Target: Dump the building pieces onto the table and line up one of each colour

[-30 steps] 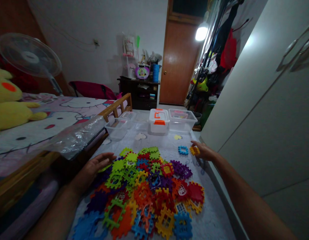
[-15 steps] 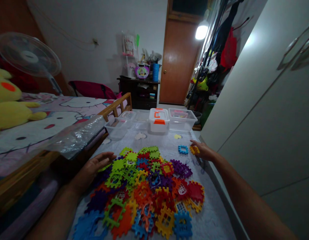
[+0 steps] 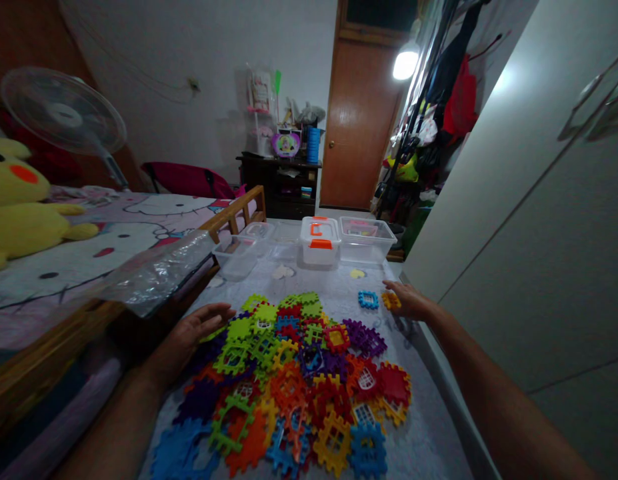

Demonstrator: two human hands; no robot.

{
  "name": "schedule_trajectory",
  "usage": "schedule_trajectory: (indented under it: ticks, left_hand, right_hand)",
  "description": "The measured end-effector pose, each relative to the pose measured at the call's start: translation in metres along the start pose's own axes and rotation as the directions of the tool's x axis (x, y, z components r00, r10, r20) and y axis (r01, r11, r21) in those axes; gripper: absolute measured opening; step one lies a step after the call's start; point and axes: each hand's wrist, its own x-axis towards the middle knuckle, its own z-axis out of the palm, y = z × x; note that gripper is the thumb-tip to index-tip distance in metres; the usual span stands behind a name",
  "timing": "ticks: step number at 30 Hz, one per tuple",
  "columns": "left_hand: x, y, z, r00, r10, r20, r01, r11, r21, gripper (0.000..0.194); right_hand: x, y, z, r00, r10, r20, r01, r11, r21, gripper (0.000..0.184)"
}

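Note:
My left hand (image 3: pixel 203 325) rests at the left edge of a pile of interlocking plastic building pieces (image 3: pixel 289 390), its fingers loosely stretched out over a lime-green piece there. Square and notched, the pieces come in green, red, orange, yellow, purple and blue, some with window grids. On the right, my right hand (image 3: pixel 410 302) is at a small yellow-orange notched piece (image 3: pixel 391 301), with fingers around its far and right sides. The thumb is hard to make out. Just left of it a light-blue frame piece (image 3: pixel 368 300) lies flat, apart from the pile.
Behind the pile stand a lidded clear box with orange latches (image 3: pixel 319 243), an open clear bin (image 3: pixel 367 241) and another clear bin (image 3: pixel 236 257). A wooden bed rail (image 3: pixel 233 217) and plastic sheeting (image 3: pixel 153 273) border the left, a pale cabinet (image 3: pixel 533 233) the right.
The whole view has shifted slightly to the right. Both hands and the pieces keep the same places relative to each other.

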Motion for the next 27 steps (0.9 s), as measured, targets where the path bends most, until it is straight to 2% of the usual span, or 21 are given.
schedule_trajectory:
  ticks: [4, 9, 15, 18, 20, 23, 27]
  left_hand:
    - [0.001, -0.001, 0.000, 1.000, -0.006, 0.014, 0.007, 1.000, -0.008, 0.051]
    - [0.001, -0.001, 0.001, 1.000, 0.017, 0.003, -0.017, 1.000, -0.001, 0.055]
    - [-0.003, 0.008, 0.006, 0.999, 0.043, 0.007, -0.044, 0.995, 0.085, 0.054]
    - [-0.004, 0.011, 0.010, 0.996, 0.084, -0.007, -0.082, 0.981, 0.174, 0.056]
    - [-0.003, 0.011, 0.013, 0.993, 0.117, -0.031, -0.107, 0.968, 0.226, 0.059]
    - [0.000, 0.009, 0.016, 0.982, 0.180, -0.049, -0.157, 0.940, 0.304, 0.063]
    - [0.003, 0.006, 0.017, 0.968, 0.251, 0.015, -0.233, 0.876, 0.423, 0.065]
  right_hand:
    - [0.005, -0.024, -0.004, 0.999, -0.026, 0.046, 0.029, 0.998, -0.058, 0.073]
    - [0.012, -0.057, 0.003, 0.992, -0.057, 0.113, 0.067, 0.995, -0.080, 0.072]
    - [0.013, -0.068, 0.003, 0.991, -0.032, 0.130, 0.043, 0.995, -0.085, 0.075]
    - [0.016, -0.082, -0.003, 0.992, -0.054, 0.111, 0.062, 0.996, -0.069, 0.076]
    - [0.020, -0.102, -0.005, 0.988, -0.114, 0.104, 0.118, 0.993, -0.030, 0.074]
    - [0.030, -0.144, 0.000, 0.962, -0.239, 0.131, 0.231, 0.970, 0.071, 0.065]
    - [0.048, -0.199, 0.020, 0.921, -0.354, 0.163, 0.325, 0.928, 0.181, 0.055]
